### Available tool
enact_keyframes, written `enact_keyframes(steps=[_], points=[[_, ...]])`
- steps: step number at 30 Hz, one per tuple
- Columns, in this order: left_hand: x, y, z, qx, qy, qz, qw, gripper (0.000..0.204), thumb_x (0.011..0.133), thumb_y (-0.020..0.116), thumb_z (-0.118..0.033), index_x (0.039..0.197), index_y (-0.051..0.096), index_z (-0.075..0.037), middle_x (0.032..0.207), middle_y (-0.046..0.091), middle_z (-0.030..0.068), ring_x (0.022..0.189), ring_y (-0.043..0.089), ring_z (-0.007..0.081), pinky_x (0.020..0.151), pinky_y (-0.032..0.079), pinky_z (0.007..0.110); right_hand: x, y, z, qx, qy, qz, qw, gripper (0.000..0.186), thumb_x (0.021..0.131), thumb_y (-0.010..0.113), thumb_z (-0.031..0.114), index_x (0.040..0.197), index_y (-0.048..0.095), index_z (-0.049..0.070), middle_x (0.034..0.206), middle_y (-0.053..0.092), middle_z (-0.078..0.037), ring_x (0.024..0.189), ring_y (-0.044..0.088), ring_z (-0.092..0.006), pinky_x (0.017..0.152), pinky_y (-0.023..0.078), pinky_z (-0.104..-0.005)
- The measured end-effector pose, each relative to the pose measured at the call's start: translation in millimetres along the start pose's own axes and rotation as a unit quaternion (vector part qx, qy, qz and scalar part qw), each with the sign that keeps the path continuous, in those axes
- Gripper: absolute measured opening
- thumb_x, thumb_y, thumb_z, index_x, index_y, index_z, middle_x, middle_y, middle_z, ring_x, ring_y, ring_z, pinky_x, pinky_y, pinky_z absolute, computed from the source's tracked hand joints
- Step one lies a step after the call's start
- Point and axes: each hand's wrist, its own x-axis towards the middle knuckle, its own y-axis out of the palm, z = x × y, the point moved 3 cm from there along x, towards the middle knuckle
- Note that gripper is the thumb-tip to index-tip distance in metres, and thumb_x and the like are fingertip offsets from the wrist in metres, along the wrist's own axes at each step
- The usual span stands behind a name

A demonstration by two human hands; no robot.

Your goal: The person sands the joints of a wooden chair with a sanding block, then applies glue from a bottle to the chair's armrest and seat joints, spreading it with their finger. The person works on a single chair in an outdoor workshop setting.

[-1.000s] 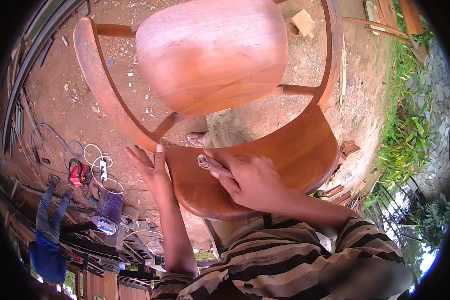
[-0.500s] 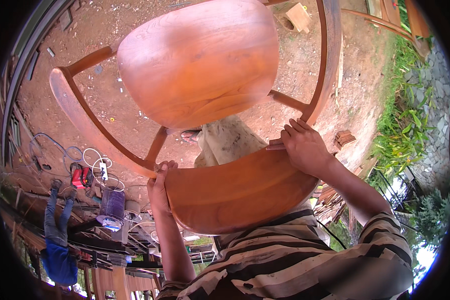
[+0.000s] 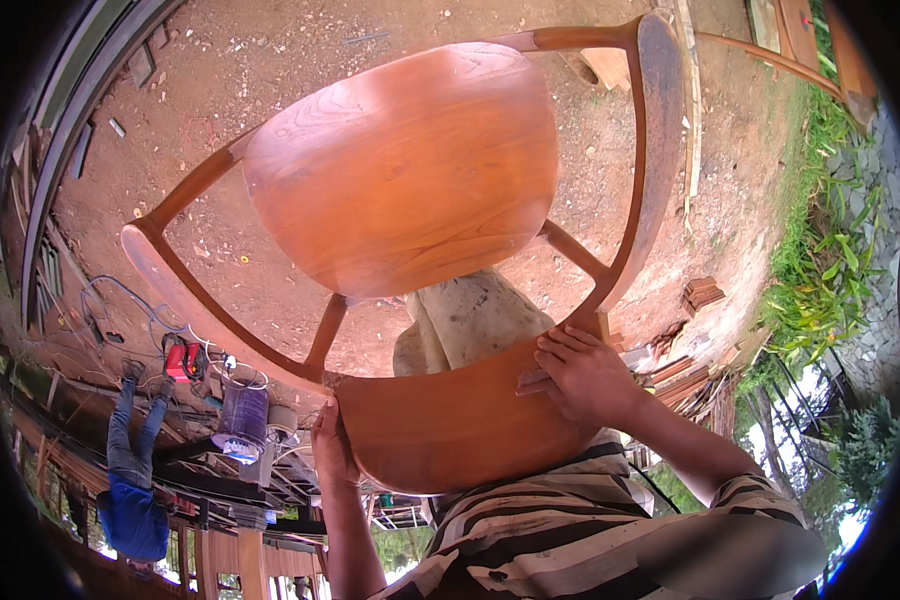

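Observation:
A brown wooden armchair stands in front of me, its rounded seat [image 3: 400,170] in the middle and its curved backrest [image 3: 460,425] close to my body. My left hand [image 3: 332,440] is closed around the backrest's left end, beside the joint with the left armrest [image 3: 205,305]. On the right part of the backrest, near the right armrest [image 3: 655,150], my right hand [image 3: 592,380] presses a thin brown piece that looks like folded sandpaper [image 3: 536,383]. Its fingers lie over this piece and hide most of it.
Bare reddish soil [image 3: 210,90] surrounds the chair. At the left are a red machine [image 3: 183,360], cables and a purple bucket [image 3: 242,412]. Another person in blue [image 3: 135,525] stands beyond them. Stacked wood [image 3: 703,293] and green plants [image 3: 830,280] are on the right.
The chair sits lower in the view and looks turned slightly. My right hand has moved down and left, carrying the sandpaper from the backrest's top edge onto its face. My left hand still holds the end.

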Motion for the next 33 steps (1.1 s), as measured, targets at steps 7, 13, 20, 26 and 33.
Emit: enact_keyframes(steps=[7,13,20,26,33], points=[[23,15,22,-0.127,0.031,0.095,0.987,0.056,0.105,0.053,-0.05,0.13,0.062,-0.001,0.13,0.066,0.0133,0.124,0.061,0.0286,0.109,0.047,0.047,7,-3,-4,0.092,0.026,-0.011,0.995,0.026,0.092,0.065,0.022,0.111,0.066,0.004,0.112,0.071,-0.016,0.114,0.066,-0.0328,0.108,0.046,-0.0467],[77,-8,67,-0.278,0.12,0.305,0.903,0.058,0.104,0.048,-0.06,0.121,0.064,-0.007,0.114,0.069,0.0096,0.11,0.065,0.0281,0.103,0.049,0.048,3,-10,-6,0.183,0.071,-0.039,0.98,0.028,0.094,0.067,0.023,0.116,0.068,0.004,0.108,0.073,-0.017,0.102,0.071,-0.0352,0.095,0.055,-0.0473],[57,-16,42,-0.134,0.07,0.178,0.972,0.058,0.097,0.063,-0.056,0.117,0.063,-0.002,0.113,0.068,0.0111,0.11,0.065,0.0286,0.104,0.051,0.048,5,-5,-5,0.171,0.061,-0.013,0.983,0.029,0.099,0.058,0.027,0.108,0.068,0.001,0.103,0.071,-0.022,0.095,0.07,-0.0408,0.089,0.054,-0.0515],[74,-44,11,0.093,0.119,0.138,0.979,0.049,0.092,0.077,-0.045,0.107,0.067,0.0,0.099,0.074,0.0127,0.089,0.072,0.0241,0.082,0.06,0.04,2,-15,0,0.172,0.062,-0.026,0.983,0.027,0.099,0.058,0.026,0.106,0.069,0.002,0.096,0.072,-0.022,0.092,0.07,-0.0413,0.087,0.054,-0.052],[55,-30,20,0.157,0.275,-0.047,0.947,0.029,0.105,0.064,-0.026,0.094,0.071,0.0,0.082,0.07,0.0018,0.073,0.063,0.0078,0.066,0.052,0.026,20,-10,-6,0.15,0.086,-0.031,0.984,0.023,0.096,0.064,0.021,0.104,0.069,0.001,0.09,0.073,-0.021,0.084,0.072,-0.0395,0.079,0.056,-0.0501]])
